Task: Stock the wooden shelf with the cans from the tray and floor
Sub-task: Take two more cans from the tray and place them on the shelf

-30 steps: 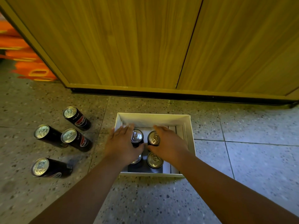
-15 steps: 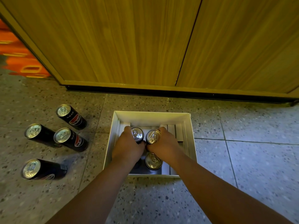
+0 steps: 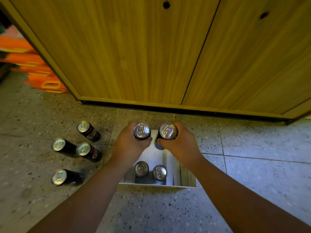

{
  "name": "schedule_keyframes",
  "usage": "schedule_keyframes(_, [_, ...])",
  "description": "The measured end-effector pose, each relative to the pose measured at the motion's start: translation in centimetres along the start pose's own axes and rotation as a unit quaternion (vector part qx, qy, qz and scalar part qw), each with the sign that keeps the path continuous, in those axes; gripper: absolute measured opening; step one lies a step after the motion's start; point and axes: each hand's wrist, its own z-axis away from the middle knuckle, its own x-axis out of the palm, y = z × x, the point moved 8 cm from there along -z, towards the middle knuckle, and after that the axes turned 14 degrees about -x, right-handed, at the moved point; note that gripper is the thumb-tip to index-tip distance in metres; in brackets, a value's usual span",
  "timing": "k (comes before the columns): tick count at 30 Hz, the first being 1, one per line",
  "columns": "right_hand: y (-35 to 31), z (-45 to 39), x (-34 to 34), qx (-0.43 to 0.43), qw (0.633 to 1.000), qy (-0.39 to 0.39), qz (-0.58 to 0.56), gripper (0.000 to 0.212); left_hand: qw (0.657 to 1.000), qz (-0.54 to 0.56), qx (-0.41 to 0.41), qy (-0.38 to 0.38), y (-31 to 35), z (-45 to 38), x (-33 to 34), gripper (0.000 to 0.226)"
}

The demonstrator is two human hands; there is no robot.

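Note:
My left hand (image 3: 129, 145) grips a black can (image 3: 141, 130) with a silver top, held upright above the white tray (image 3: 156, 185). My right hand (image 3: 180, 146) grips a second black can (image 3: 167, 131) beside it. Both cans are lifted clear of the tray. Two more cans (image 3: 141, 168) (image 3: 159, 172) stand in the tray's near part. Several black cans stand on the floor to the left, among them one at the back (image 3: 88, 131) and one nearest me (image 3: 65, 177). The shelf itself is out of view.
Closed wooden cabinet doors (image 3: 151, 56) fill the view ahead, with a dark plinth at floor level. Orange plastic crates (image 3: 38, 71) lie at the far left. The floor (image 3: 252, 165) is speckled terrazzo tile.
Both hands closed on the two far cans in the tray and lifted them up out of it. The two near cans are now uncovered. The view tilted upward a little.

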Motion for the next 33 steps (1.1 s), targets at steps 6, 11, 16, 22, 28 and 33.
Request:
schedule_keyframes(6, [-17.1, 0.8, -11.7, -0.051, 0.999, 0.002, -0.017, 0.044, 0.999, 0.029, 0.037, -0.010, 17.3, 7.2, -10.3, 0.041])
schedule_keyframes(11, [-33.1, 1.2, -22.7, -0.090, 0.996, -0.001, -0.013, 0.055, 0.997, 0.021, 0.065, -0.024, 33.1, 14.0, -18.9, 0.048])
schedule_keyframes(16, [-46.6, 1.4, -33.3, -0.106, 0.994, 0.010, -0.017, 0.063, 0.997, 0.011, 0.078, -0.028, 47.3, 20.0, -26.6, 0.056])
schedule_keyframes(22, [-59.8, 1.4, -44.2, -0.123, 0.992, 0.023, -0.035, 0.059, 0.996, 0.012, 0.093, -0.013, 61.8, 26.5, -34.6, 0.060])
schedule_keyframes(28, [-69.6, 0.7, -52.0, -0.166, 0.985, 0.028, -0.024, 0.058, 0.995, -0.015, 0.094, 0.015, 71.0, 30.8, -40.2, 0.057])
schedule_keyframes(33, [-74.5, -0.4, -54.3, -0.195, 0.980, 0.029, -0.028, 0.054, 0.995, 0.002, 0.093, 0.035, 74.4, 31.6, -43.5, 0.048])
